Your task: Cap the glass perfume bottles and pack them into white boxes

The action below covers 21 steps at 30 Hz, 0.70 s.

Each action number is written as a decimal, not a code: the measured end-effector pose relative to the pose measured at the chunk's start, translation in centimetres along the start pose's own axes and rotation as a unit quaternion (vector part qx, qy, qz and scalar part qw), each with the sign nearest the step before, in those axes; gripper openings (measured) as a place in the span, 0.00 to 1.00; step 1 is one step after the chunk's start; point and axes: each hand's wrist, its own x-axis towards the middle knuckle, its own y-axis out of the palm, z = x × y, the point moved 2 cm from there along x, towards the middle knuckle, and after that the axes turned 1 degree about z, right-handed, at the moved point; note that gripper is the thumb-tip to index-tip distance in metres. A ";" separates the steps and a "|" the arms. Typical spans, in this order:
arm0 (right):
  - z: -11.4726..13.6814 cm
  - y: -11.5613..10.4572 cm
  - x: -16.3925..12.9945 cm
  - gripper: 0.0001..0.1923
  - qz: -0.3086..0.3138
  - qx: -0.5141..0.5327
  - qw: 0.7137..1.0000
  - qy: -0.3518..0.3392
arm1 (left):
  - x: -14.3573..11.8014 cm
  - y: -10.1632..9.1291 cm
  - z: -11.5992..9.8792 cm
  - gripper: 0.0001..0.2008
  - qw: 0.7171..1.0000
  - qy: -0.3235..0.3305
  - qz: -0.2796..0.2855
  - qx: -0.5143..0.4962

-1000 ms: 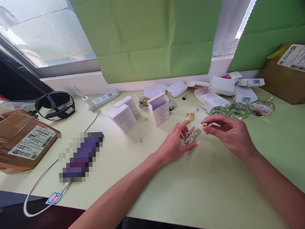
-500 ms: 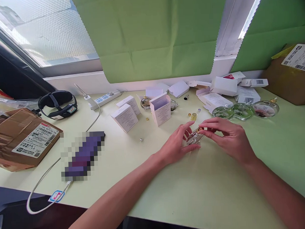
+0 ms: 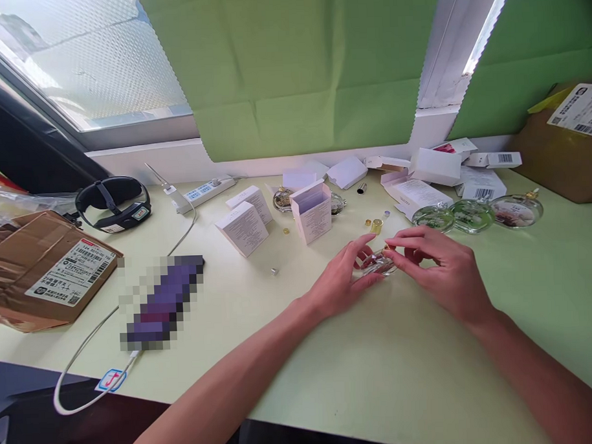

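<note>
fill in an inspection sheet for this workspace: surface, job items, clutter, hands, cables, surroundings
Surface: pale green table, items spread mainly toward the back and left.
Job items: glass bottle; small gold-coloured piece at its neck.
Clutter: white boxes, loose caps, black headset, pixelated device, brown cartons.
Hands: left hand around the bottle; right hand pinching the gold-coloured piece.
Cables: white cable from power strip to device, looping past the front edge.
Surroundings: window, green blind.

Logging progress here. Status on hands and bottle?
Left hand around glass bottle. Right hand pinching its gold top. Loose gold cap close beyond, apparently not blocking.
</note>
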 end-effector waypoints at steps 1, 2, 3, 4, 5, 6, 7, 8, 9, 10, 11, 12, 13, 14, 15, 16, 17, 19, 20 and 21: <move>0.0 0.0 0.0 0.07 0.003 -0.001 1.000 0.001 | 0.0 0.0 0.0 0.34 1.000 0.001 -0.002 0.001; 0.0 0.1 0.0 0.07 0.007 0.000 1.000 0.003 | 0.0 0.0 0.0 0.33 1.000 0.002 -0.005 0.002; 0.0 0.1 0.0 0.08 0.010 0.003 1.000 0.004 | 0.0 0.0 0.0 0.32 1.000 0.004 -0.009 0.004; -0.1 0.1 0.0 0.08 0.013 0.007 1.000 0.006 | 0.0 0.0 0.0 0.32 1.000 0.005 -0.013 0.006; -0.2 0.0 0.0 0.08 0.016 0.011 1.000 0.008 | 0.0 0.0 0.0 0.31 1.000 0.005 -0.016 0.008; -0.3 0.0 0.0 0.09 0.020 0.014 1.000 0.008 | 0.0 -0.1 -0.1 0.31 1.000 0.006 -0.018 0.009; -0.4 0.0 0.0 0.09 0.024 0.015 1.000 0.008 | 0.0 -0.1 -0.1 0.30 1.000 0.007 -0.018 0.010; -0.6 -0.1 0.0 0.09 0.029 0.016 0.999 0.007 | 0.1 -0.1 -0.1 0.30 1.000 0.007 -0.017 0.011; -0.7 -0.2 0.0 0.09 0.033 0.017 0.999 0.003 | 0.1 -0.2 -0.1 0.30 1.000 0.007 -0.017 0.012; -0.8 -0.2 0.0 0.10 0.036 0.018 0.999 -0.004 | 0.1 -0.2 -0.2 0.30 1.000 0.006 -0.017 0.014; -0.8 -0.3 0.0 0.10 0.036 0.019 0.999 -0.013 | 0.1 -0.2 -0.2 0.30 1.000 0.004 -0.018 0.016; -0.9 -0.4 0.1 0.10 0.035 0.021 0.999 -0.024 | 0.1 -0.2 -0.2 0.30 1.000 0.000 -0.018 0.017; -0.9 -0.4 0.1 0.11 0.032 0.020 0.999 -0.035 | 0.1 -0.2 -0.2 0.30 1.000 -0.004 -0.020 0.019; -0.8 -0.5 0.1 0.11 0.029 0.017 0.998 -0.044 | 0.1 -0.2 -0.2 0.30 1.000 -0.006 -0.021 0.019; -0.8 -0.5 0.2 0.10 0.026 0.012 0.998 -0.052 | 0.1 -0.2 -0.2 0.30 1.000 -0.007 -0.021 0.019; -0.8 -0.5 0.2 0.10 0.024 0.005 0.998 -0.057 | 0.2 -0.2 -0.2 0.30 1.000 -0.007 -0.022 0.019; -0.7 -0.4 0.2 0.10 0.023 -0.001 0.998 -0.060 | 0.2 -0.1 -0.2 0.29 1.000 -0.007 -0.022 0.017; -0.6 -0.4 0.1 0.10 0.024 -0.009 0.998 -0.065 | 0.2 -0.1 -0.2 0.29 1.000 -0.008 -0.020 0.013; -0.6 -0.4 0.1 0.09 0.024 -0.010 0.997 -0.067 | 0.2 -0.1 -0.2 0.29 1.000 -0.009 -0.018 0.011; -0.6 -0.3 0.1 0.09 0.023 -0.010 0.997 -0.069 | 0.2 -0.1 -0.2 0.29 1.000 -0.010 -0.018 0.010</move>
